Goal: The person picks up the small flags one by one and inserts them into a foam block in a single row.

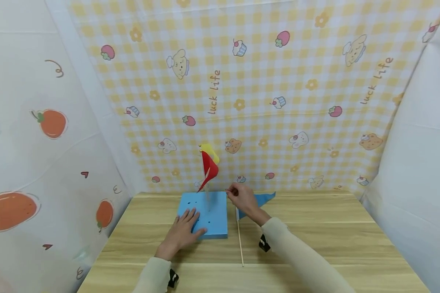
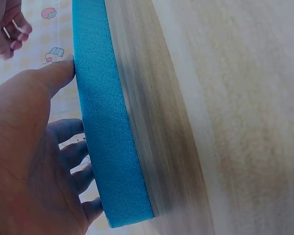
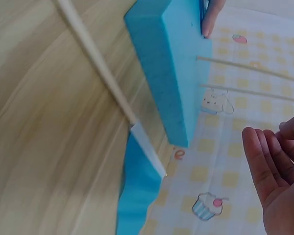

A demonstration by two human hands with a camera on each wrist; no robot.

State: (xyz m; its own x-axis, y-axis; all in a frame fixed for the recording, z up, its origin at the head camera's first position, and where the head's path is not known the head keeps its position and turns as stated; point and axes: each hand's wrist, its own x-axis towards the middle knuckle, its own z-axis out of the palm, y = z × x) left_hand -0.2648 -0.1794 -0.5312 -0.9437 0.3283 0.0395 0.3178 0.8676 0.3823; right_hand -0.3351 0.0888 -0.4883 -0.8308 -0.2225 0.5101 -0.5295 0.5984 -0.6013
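My left hand (image 1: 182,232) rests with spread fingers on the front left of a blue foam block (image 1: 218,226), whose top has several small holes. In the left wrist view its thumb (image 2: 63,73) lies along the block's edge. Two sticks stand in the block, seen in the right wrist view; they bear a red flag (image 1: 211,171) and a yellow flag (image 1: 212,154). My right hand (image 1: 243,200) hovers by the block's back right corner, fingers loosely bent with nothing visible between them. Below it, a blue flag (image 1: 265,199) on a wooden stick (image 1: 240,244) lies on the table.
The wooden tabletop (image 1: 315,232) reaches back to a yellow checked cloth (image 1: 264,81). A white cloth with orange fruit prints (image 1: 55,122) hangs at the left, and a plain white one (image 1: 414,122) at the right. Each wrist carries a small black device (image 1: 265,243).
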